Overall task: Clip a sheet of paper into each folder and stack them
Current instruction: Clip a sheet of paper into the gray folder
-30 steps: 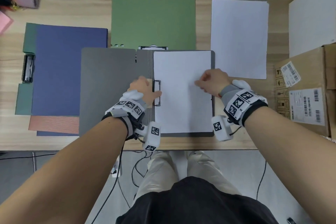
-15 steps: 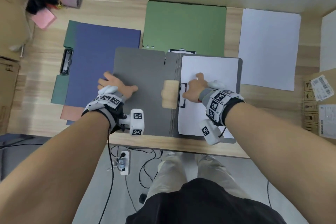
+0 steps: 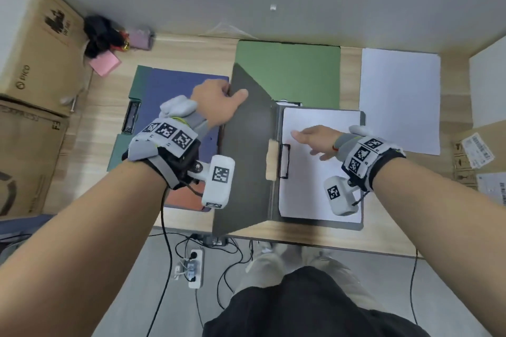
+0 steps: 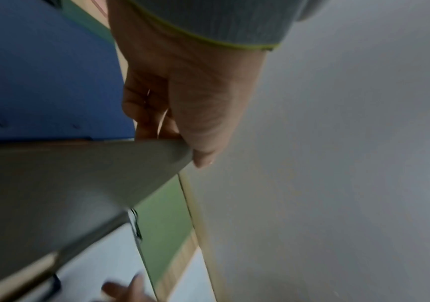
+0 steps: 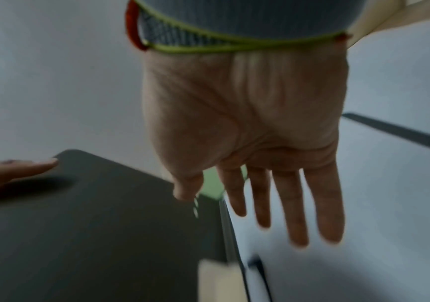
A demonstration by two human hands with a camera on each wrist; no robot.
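The grey folder (image 3: 246,150) is seen in the head view lying at the near middle of the wooden table (image 3: 191,57), its left cover raised steeply while the right half lies flat. The cover's far corner is gripped by the left hand (image 3: 219,102), thumb on the inner face; the fingers curled behind it are shown only in the left wrist view. A white sheet (image 3: 320,167) is held under the black clip (image 3: 284,161) at the spine. The right hand (image 3: 317,139) is spread above that sheet, grasping nothing; its straight fingers (image 5: 296,204) are plain from the right wrist view, though contact cannot be told. Only the head view shows the green folder (image 3: 287,74) behind, the blue folder (image 3: 175,101) at left, and loose paper (image 3: 399,101) at right.
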